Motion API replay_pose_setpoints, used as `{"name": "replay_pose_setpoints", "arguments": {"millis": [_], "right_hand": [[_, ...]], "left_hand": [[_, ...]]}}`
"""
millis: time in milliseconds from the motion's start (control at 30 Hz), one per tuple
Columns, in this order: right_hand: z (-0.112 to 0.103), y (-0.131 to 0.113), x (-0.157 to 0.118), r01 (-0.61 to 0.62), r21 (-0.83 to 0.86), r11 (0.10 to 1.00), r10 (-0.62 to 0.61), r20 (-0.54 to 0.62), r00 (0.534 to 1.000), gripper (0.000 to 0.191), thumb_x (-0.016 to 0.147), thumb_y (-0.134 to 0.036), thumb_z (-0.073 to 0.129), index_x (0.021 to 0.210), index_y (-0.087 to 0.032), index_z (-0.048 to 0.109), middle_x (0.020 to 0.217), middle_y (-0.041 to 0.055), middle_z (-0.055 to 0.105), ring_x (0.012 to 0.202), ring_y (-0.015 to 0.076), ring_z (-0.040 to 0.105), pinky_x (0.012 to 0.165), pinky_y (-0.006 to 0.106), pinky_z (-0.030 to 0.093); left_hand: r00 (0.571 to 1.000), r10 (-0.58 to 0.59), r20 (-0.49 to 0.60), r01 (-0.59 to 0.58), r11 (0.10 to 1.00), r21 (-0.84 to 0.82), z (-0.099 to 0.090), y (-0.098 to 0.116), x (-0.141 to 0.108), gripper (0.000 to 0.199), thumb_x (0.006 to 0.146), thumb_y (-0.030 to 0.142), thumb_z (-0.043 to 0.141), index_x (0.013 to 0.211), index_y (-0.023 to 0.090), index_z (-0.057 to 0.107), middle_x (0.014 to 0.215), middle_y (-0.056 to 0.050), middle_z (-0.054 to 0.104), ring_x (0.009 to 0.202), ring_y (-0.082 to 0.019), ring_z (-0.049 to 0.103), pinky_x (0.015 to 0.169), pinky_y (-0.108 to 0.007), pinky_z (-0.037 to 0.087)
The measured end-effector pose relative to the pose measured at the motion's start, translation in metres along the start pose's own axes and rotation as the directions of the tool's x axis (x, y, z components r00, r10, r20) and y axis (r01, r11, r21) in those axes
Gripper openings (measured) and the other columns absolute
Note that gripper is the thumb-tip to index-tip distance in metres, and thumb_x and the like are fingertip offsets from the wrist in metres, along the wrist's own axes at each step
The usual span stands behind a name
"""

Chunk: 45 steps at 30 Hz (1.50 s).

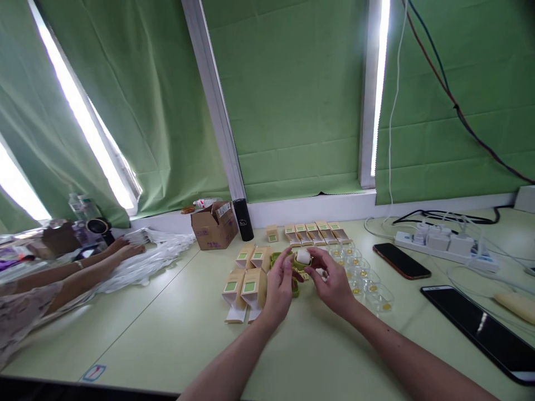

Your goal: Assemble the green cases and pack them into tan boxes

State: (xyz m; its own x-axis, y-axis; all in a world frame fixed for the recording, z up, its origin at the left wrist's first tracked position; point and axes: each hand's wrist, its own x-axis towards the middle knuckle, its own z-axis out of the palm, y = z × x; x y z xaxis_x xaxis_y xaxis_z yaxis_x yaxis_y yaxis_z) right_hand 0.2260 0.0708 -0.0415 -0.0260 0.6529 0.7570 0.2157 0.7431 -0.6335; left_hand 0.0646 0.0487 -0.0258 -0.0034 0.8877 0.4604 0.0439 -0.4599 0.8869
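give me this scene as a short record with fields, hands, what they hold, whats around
left hand: raised over the table, fingertips on a small white item
right hand: fingertips on the same item from the other side
held item: small white item in a green holder, details too small to tell
left of hands: tan cartons with green windows
right of hands: clear plastic cups in rows
behind: row of flat cartons, black cylinder, brown box
far right: two phones, power strip
far left: another person's arms
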Motion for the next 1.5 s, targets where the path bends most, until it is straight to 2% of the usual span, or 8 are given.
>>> {"name": "replay_pose_setpoints", "arguments": {"millis": [133,300,467,667,833,1167,1333,1500], "right_hand": [[0.003,0.003,0.005,-0.223,0.29,0.931,0.23,0.013,0.973,0.043,0.093,-0.051,0.071,0.123,-0.02,0.065,0.105,0.0111,0.077,0.083,0.0223,0.075,0.07,0.034,0.064],[0.003,-0.002,0.013,-0.393,0.469,0.791,0.418,0.055,0.907,0.058,0.077,-0.067,0.081,0.105,-0.018,0.07,0.071,0.0037,0.073,0.057,0.0195,0.068,0.05,0.03,0.056],[0.003,-0.007,0.016,-0.498,0.492,0.714,0.523,0.097,0.847,0.065,0.067,-0.076,0.083,0.091,-0.017,0.071,0.055,0.001,0.066,0.044,0.0183,0.062,0.038,0.025,0.043],[0.003,-0.009,0.015,-0.55,0.442,0.708,0.541,0.161,0.825,0.067,0.07,-0.082,0.077,0.08,-0.016,0.07,0.045,0.0003,0.061,0.036,0.0133,0.052,0.037,0.022,0.033],[0.001,-0.007,0.013,-0.516,0.431,0.74,0.505,0.151,0.85,0.066,0.076,-0.083,0.071,0.071,-0.017,0.065,0.047,0.0014,0.062,0.038,0.0117,0.051,0.038,0.021,0.031],[-0.001,-0.007,0.007,-0.469,0.498,0.73,0.456,0.158,0.876,0.059,0.084,-0.076,0.068,0.082,-0.018,0.068,0.053,0.0002,0.062,0.044,0.0114,0.049,0.041,0.022,0.035],[-0.003,-0.01,0.009,-0.455,0.49,0.743,0.441,0.153,0.885,0.058,0.085,-0.074,0.067,0.086,-0.017,0.071,0.052,-0.0013,0.058,0.045,0.0123,0.048,0.042,0.023,0.033],[-0.012,-0.013,0.017,-0.436,0.448,0.78,0.458,0.067,0.887,0.055,0.083,-0.071,0.072,0.087,-0.016,0.074,0.057,0.0001,0.061,0.05,0.0133,0.052,0.047,0.025,0.041]], "left_hand": [[0.973,0.229,-0.022,-0.214,0.936,0.278,-0.005,-0.002,0.003,0.039,0.103,0.029,0.055,0.141,0.022,0.058,0.133,-0.014,0.07,0.118,-0.026,0.067,0.1,-0.041,0.056],[0.864,0.487,0.127,-0.459,0.659,0.596,-0.009,-0.002,0.003,0.05,0.096,0.009,0.052,0.143,0.024,0.054,0.133,-0.014,0.066,0.127,-0.03,0.056,0.108,-0.052,0.05],[0.828,0.519,0.211,-0.494,0.499,0.712,-0.009,-0.003,0.001,0.052,0.095,0.007,0.055,0.143,0.029,0.058,0.143,-0.013,0.055,0.132,-0.032,0.048,0.11,-0.054,0.048],[0.793,0.548,0.266,-0.544,0.443,0.712,-0.011,-0.003,0.005,0.049,0.097,0.01,0.057,0.144,0.026,0.057,0.137,-0.013,0.059,0.128,-0.031,0.052,0.109,-0.051,0.051],[0.798,0.546,0.255,-0.555,0.501,0.664,-0.012,-0.005,0.009,0.044,0.098,0.014,0.06,0.141,0.024,0.059,0.124,-0.013,0.066,0.119,-0.03,0.06,0.104,-0.049,0.054],[0.954,0.298,0.026,-0.273,0.832,0.483,-0.009,-0.007,0.012,0.044,0.086,0.019,0.075,0.129,0.025,0.067,0.12,-0.009,0.068,0.108,-0.024,0.065,0.093,-0.037,0.056],[0.997,0.049,-0.059,-0.04,0.989,0.145,-0.007,-0.017,0.019,0.044,0.087,0.047,0.078,0.118,0.018,0.07,0.107,-0.009,0.072,0.09,-0.02,0.068,0.079,-0.031,0.057],[0.984,-0.176,-0.008,0.171,0.965,-0.199,-0.004,-0.025,0.022,0.057,0.077,0.068,0.08,0.088,0.014,0.07,0.072,0.0,0.062,0.064,-0.011,0.058,0.064,-0.023,0.05]]}}
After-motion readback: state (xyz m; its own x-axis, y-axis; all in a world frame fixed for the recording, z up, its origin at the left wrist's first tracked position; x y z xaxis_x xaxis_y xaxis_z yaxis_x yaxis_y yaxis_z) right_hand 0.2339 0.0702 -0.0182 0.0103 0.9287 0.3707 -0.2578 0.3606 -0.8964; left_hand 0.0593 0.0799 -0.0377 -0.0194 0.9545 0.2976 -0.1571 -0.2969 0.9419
